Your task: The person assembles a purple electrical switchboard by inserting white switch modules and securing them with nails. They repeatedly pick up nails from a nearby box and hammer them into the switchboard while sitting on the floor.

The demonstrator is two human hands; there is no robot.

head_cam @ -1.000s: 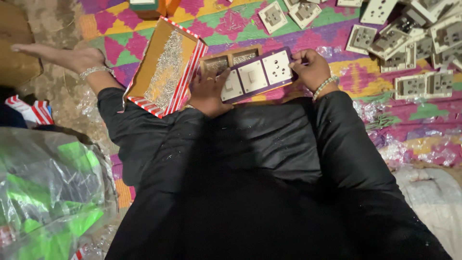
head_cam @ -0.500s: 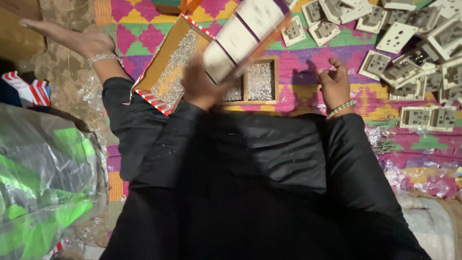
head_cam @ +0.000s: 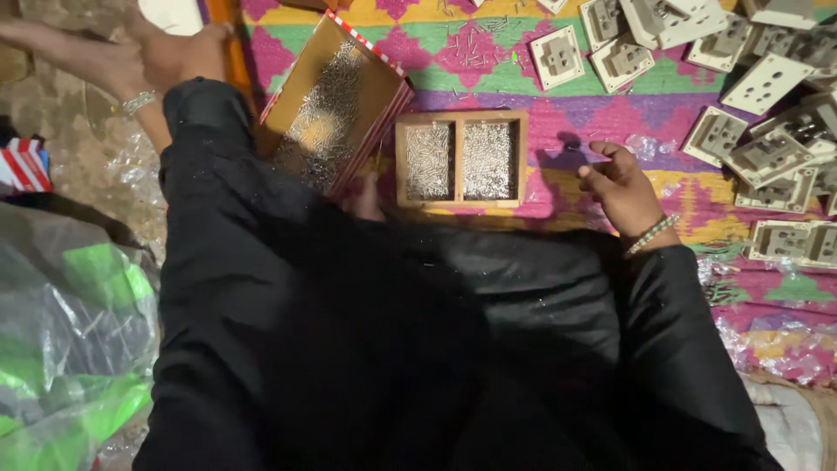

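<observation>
My left hand (head_cam: 183,57) reaches to the upper left, past the corner of a red-striped cardboard box (head_cam: 336,100) full of small metal screws. It lies next to an orange strip and a white object (head_cam: 174,13) at the top edge, and its fingers are hidden. My right hand (head_cam: 619,183) hovers over the mat just right of a wooden two-compartment tray (head_cam: 459,115) of screws. Its fingers are loosely curled, with nothing visible in them. My black sleeves and lap fill the lower half of the view.
White switch and socket plates (head_cam: 767,148) lie piled at the right on a colourful woven mat (head_cam: 488,70). Loose screws are scattered on the mat at the top. A green-and-clear plastic bag (head_cam: 70,349) sits at the lower left. A bare limb with a beaded band (head_cam: 61,48) lies at the far left.
My left hand lifted the long switch plate off the wooden tray and swung it up and left out of sight. My right hand let go and stayed beside the tray.
</observation>
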